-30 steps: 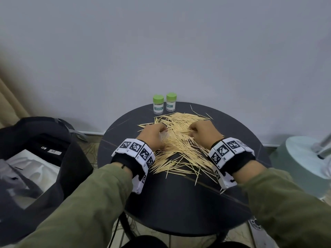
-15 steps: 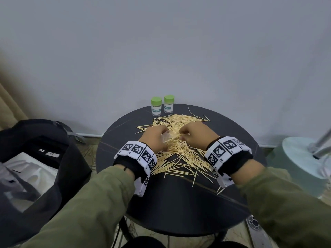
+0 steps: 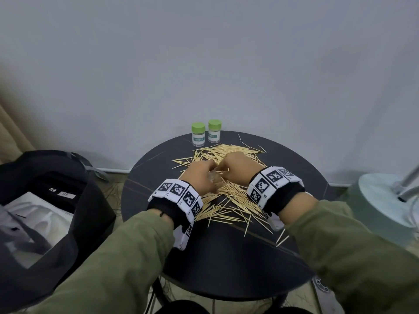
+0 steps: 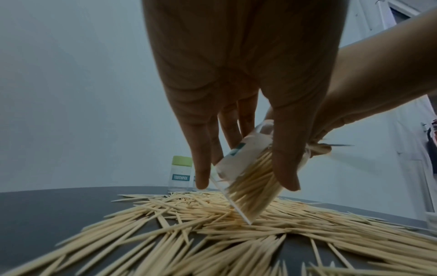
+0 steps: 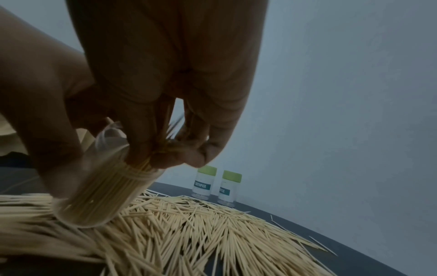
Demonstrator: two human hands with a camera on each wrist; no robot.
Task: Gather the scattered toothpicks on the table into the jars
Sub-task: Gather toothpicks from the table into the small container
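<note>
Left hand (image 4: 236, 112) tilts open jar (image 4: 246, 179) — right hand (image 5: 165, 104) pinches toothpicks (image 5: 163, 149) in.

Soft, even room light fills the head view, with dim corners and edges bowed by the wide lens. In both wrist views the left hand (image 4: 236, 89) and right hand (image 5: 165, 78) loom dark and backlit against a pale wall. Toothpicks (image 5: 212, 233) nearest each hand smear with blur.
</note>
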